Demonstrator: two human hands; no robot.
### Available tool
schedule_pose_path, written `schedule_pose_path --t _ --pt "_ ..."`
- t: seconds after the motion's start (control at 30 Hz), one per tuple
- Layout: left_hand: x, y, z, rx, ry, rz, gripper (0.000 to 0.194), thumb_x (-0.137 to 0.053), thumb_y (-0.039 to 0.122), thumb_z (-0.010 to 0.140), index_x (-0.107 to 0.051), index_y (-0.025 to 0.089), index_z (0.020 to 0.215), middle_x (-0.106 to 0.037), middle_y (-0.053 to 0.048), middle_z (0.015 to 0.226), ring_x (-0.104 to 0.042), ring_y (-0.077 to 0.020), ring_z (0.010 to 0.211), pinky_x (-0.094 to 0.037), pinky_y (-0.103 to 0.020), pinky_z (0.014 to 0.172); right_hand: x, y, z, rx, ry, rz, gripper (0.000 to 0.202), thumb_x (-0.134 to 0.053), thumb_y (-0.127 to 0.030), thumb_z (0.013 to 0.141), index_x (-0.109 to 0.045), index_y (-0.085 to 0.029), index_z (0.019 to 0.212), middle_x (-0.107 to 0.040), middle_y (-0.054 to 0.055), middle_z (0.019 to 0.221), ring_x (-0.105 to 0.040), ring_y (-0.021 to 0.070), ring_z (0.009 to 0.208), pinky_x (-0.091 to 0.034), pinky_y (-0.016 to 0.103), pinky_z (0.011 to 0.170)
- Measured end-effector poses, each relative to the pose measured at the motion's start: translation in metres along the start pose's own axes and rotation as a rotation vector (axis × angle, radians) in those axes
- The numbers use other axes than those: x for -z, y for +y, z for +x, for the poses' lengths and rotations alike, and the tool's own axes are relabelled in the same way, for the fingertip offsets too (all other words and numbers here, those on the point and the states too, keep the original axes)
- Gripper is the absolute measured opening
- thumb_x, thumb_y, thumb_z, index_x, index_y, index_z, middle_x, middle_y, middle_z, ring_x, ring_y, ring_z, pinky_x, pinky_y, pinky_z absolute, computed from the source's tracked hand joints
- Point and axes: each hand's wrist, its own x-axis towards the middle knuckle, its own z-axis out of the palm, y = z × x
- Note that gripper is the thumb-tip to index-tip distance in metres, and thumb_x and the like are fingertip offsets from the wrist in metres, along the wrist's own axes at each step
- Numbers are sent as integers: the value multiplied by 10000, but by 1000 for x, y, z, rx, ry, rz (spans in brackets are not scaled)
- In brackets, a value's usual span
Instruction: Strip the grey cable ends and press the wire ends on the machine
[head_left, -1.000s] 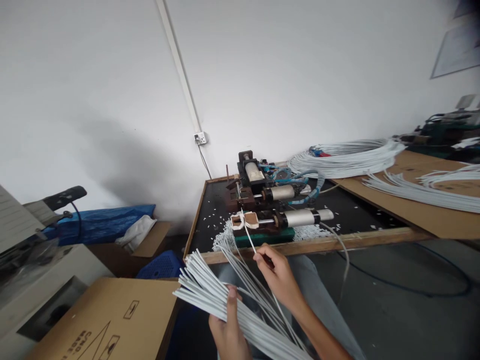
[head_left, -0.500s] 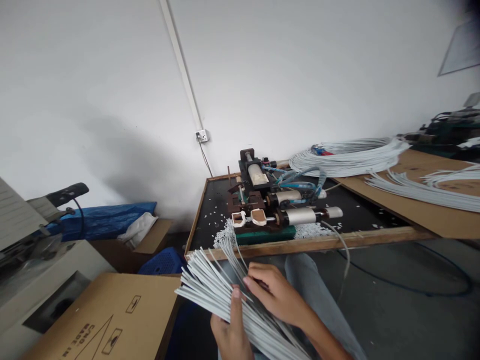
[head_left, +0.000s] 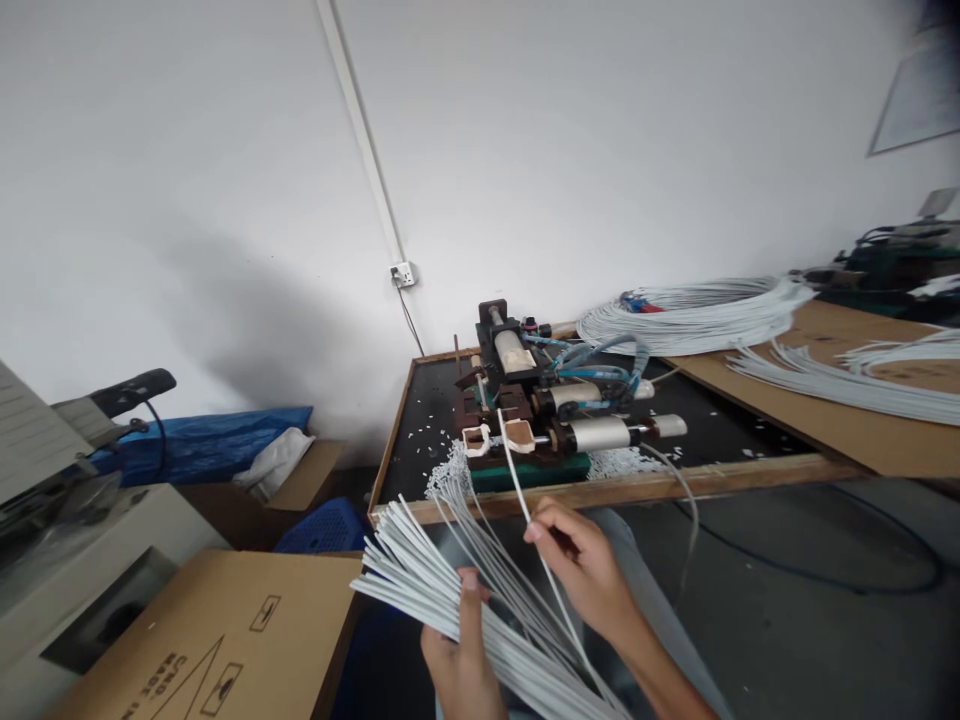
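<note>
A thick bundle of white cables (head_left: 420, 578) lies across my left hand (head_left: 466, 640), whose thumb presses down on top of it near the cut ends. My right hand (head_left: 574, 560) pinches one single white cable (head_left: 513, 468) between thumb and fingers. That cable's tip reaches up to the pneumatic machine (head_left: 495, 400), in between its two white-edged jaws (head_left: 501, 436). Several thinner-looking strands (head_left: 480, 540) run from below the machine down beside the bundle, apart from my right fingers.
Small white cut bits (head_left: 450, 468) are scattered over the black, wood-edged table (head_left: 431, 400). At the right, a coil of white cable (head_left: 690, 318) and more cables rest on cardboard (head_left: 847, 440). A cardboard box (head_left: 225, 620) and blue basket (head_left: 322, 525) stand at the left.
My right hand has moved right and slightly up, drawing one cable away from the bundle, with its end now between the machine's jaws. The left hand stays on the bundle.
</note>
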Motion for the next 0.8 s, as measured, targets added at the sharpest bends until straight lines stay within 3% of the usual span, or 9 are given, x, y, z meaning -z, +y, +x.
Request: schedule_pose_path --t 0.1,0.23,0.8 --pt "-2 0 -1 3 -1 -10 482 -843 589 655 -685 143 744 -650 -40 685 -644 -236 713 -516 -333 674 -2 6 0 -25 106 -51 284 -523 -324 978 -582 -228 718 -551 -1 675 -549 169 613 -426 256 578" --pt "-2 1 0 25 2 -4 482 -840 599 661 -662 154 714 -622 -24 668 -615 -211 684 -500 -316 658 -7 14 0 -31 98 -91 276 -510 -331 989 -592 -231 745 -616 16 705 -606 187 662 -461 265 625" --pt "-3 5 -2 32 24 -16 462 -844 570 668 -613 170 687 -581 -4 648 -592 -193 644 -479 -298 618 -11 22 6 -10 74 -113 315 -485 -338 1007 -578 -217 731 -600 4 694 -597 175 655 -440 269 624"
